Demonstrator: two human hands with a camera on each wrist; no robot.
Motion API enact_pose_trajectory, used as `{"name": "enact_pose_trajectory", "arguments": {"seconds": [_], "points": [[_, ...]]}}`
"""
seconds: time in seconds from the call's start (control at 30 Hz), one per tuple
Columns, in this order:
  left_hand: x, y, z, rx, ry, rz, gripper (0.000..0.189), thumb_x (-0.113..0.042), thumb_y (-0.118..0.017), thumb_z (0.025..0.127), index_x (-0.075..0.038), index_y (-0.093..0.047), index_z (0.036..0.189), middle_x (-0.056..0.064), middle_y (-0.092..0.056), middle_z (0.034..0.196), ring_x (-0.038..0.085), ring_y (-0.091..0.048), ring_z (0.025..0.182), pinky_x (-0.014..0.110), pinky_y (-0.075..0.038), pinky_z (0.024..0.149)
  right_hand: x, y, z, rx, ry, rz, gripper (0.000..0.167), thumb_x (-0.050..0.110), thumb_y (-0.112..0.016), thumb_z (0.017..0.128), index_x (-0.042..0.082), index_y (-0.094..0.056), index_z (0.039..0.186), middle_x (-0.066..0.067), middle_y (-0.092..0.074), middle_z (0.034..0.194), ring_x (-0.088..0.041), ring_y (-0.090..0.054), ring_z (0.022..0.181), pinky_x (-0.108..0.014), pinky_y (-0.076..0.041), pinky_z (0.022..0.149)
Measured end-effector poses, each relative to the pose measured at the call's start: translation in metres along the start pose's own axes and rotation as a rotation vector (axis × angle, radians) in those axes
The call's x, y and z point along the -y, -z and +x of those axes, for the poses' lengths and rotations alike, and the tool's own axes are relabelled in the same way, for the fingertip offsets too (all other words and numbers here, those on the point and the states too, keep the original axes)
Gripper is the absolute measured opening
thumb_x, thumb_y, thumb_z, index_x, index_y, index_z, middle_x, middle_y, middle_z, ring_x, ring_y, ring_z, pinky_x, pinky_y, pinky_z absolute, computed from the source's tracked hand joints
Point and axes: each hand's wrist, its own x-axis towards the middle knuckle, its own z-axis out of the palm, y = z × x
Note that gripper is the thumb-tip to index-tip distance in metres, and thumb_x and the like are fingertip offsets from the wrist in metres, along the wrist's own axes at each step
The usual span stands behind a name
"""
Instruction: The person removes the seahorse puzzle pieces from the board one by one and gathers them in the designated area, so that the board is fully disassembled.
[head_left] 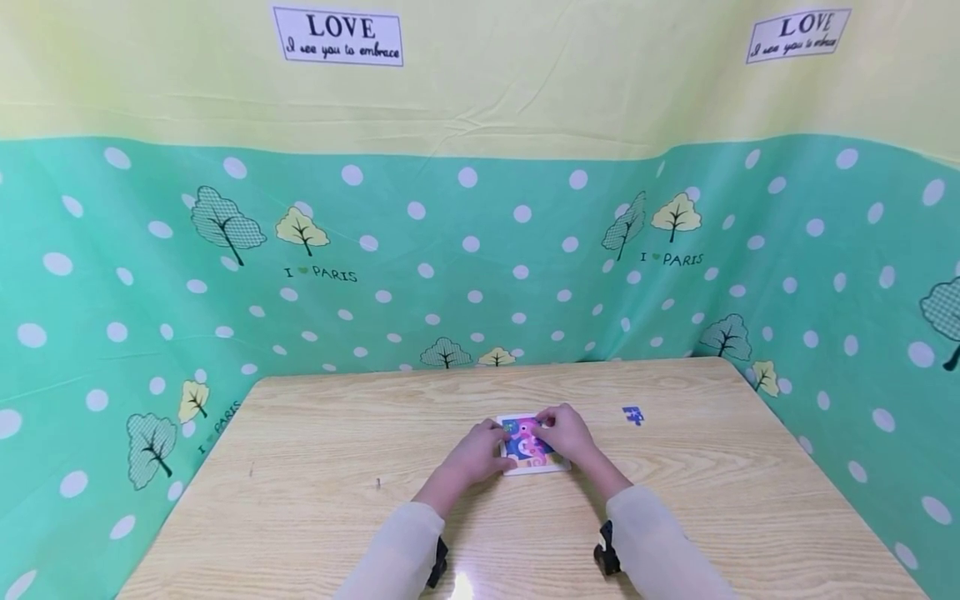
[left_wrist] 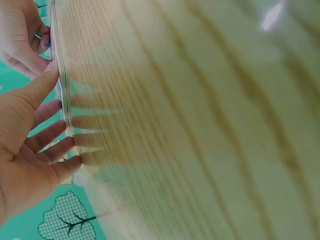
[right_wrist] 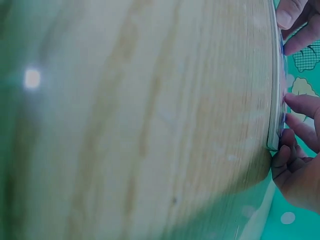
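Note:
A small jigsaw puzzle (head_left: 527, 443) in a white-edged tray (head_left: 536, 470) lies on the table, showing a pink seahorse on dark blue. My left hand (head_left: 474, 452) is at its left side; in the left wrist view its thumb and fairly straight fingers (left_wrist: 52, 132) touch the tray's edge. At the upper right corner, my right hand (head_left: 567, 433) has its thumb over the picture and its other fingers bent around the far edge. The right wrist view shows curled fingers (right_wrist: 286, 152) against the tray's corner. That corner of the picture is hidden under the hand.
A loose blue jigsaw piece (head_left: 633, 415) lies on the wooden table (head_left: 315, 500), right of the tray. A tiny dark speck (head_left: 378, 482) is on the table at left. A green dotted curtain (head_left: 450, 250) hangs behind and on both sides.

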Motion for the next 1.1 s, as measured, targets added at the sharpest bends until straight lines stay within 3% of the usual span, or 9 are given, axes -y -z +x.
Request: {"name": "enact_pose_trajectory", "arguments": {"seconds": [0.37,0.7,1.1], "points": [[-0.0004,0.0017,0.0005,0.009,0.006,0.005,0.051,-0.034,-0.070,0.082,-0.006,-0.059,0.124,0.011,-0.054,0.124,0.027,-0.053,0.115,0.038,-0.045,0.102,0.0014,-0.0001,0.0010,-0.008,0.006,-0.028,0.027,0.023,-0.069,0.084,0.005,-0.069,0.105,-0.008,-0.055,0.095,-0.017,-0.052,0.083,-0.035,-0.050,0.077],[-0.0004,-0.0007,-0.0001,0.009,0.006,-0.006,0.052,-0.035,-0.070,0.081,-0.006,-0.059,0.123,0.010,-0.054,0.124,0.026,-0.054,0.114,0.038,-0.046,0.102,0.0008,-0.0007,0.0034,-0.003,-0.041,0.021,0.024,0.021,-0.071,0.082,0.006,-0.069,0.100,-0.008,-0.060,0.095,-0.018,-0.055,0.085,-0.036,-0.051,0.079],[-0.0004,-0.0010,0.0003,0.009,0.011,-0.008,0.053,-0.035,-0.070,0.081,-0.006,-0.058,0.124,0.011,-0.054,0.125,0.026,-0.053,0.115,0.039,-0.045,0.102,0.0024,-0.0003,0.0059,0.010,-0.084,0.052,0.021,0.018,-0.070,0.083,0.005,-0.068,0.100,-0.007,-0.064,0.092,-0.016,-0.056,0.080,-0.031,-0.052,0.072]]}}
